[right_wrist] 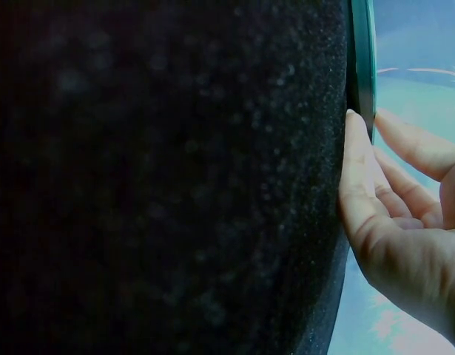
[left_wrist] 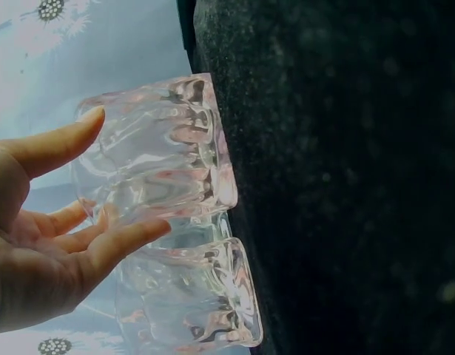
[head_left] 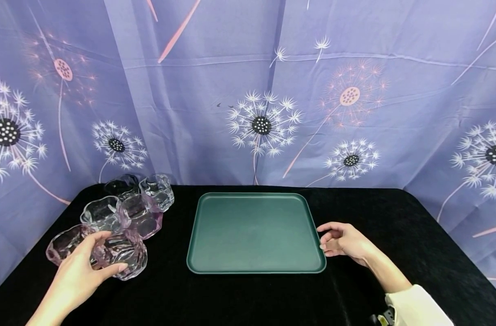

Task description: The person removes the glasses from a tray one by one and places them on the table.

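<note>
At the front of a cluster of glass cups, my left hand (head_left: 81,267) has its thumb and fingers spread round the sides of a faintly pink glass cup (head_left: 127,253). In the left wrist view the thumb lies across the rim end of that cup (left_wrist: 149,151), and the fingers run along its other side; exact contact is hard to make out through the glass. The cup stands on the black cloth. My right hand (head_left: 347,242) pinches the right edge of a green tray (head_left: 256,233). In the right wrist view, thumb and fingertip lie on either side of the tray's rim (right_wrist: 365,66).
Behind and beside the held cup stand a pink-tinted cup (head_left: 60,246), a clear cup (head_left: 99,213), a purple-tinted cup (head_left: 144,219) and others at the back left. A black cloth (head_left: 248,299) covers the table. A purple dandelion-print curtain (head_left: 207,127) hangs behind.
</note>
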`<state>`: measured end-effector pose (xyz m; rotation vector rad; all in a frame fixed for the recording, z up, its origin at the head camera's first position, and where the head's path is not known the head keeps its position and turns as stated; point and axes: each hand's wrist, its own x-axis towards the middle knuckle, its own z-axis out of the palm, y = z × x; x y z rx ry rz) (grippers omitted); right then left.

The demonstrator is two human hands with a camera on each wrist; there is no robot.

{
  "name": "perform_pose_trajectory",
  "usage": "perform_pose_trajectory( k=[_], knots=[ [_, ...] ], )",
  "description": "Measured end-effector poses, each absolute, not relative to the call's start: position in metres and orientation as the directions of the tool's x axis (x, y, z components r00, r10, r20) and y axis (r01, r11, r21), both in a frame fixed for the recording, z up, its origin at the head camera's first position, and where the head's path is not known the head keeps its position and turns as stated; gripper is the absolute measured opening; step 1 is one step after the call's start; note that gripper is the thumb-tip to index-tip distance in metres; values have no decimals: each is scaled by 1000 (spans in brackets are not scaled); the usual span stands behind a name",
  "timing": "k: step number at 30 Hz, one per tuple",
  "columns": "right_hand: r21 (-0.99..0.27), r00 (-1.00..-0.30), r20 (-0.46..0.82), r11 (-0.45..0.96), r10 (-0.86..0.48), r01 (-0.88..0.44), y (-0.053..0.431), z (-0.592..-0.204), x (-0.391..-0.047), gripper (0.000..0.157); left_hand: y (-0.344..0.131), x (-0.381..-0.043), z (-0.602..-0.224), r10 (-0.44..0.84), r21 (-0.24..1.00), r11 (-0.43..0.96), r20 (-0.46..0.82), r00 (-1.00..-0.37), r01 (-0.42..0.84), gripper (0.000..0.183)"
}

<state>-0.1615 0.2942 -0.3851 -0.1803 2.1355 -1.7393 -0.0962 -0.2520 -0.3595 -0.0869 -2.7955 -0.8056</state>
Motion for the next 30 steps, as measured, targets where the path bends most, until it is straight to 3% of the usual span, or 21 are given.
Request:
perform_pose_trajectory(
  k=[10,30],
  knots=[
    [-966,-923,-205,222,-326,136,295,-385,-161,53,-253,-97,-361,-1,516,850,213,-977,111,82],
    [-958,-918,-213,259,-335,127,294,-380,-158,52,-250,-89,-349,30,502,854,222,-975,140,65]
  ],
)
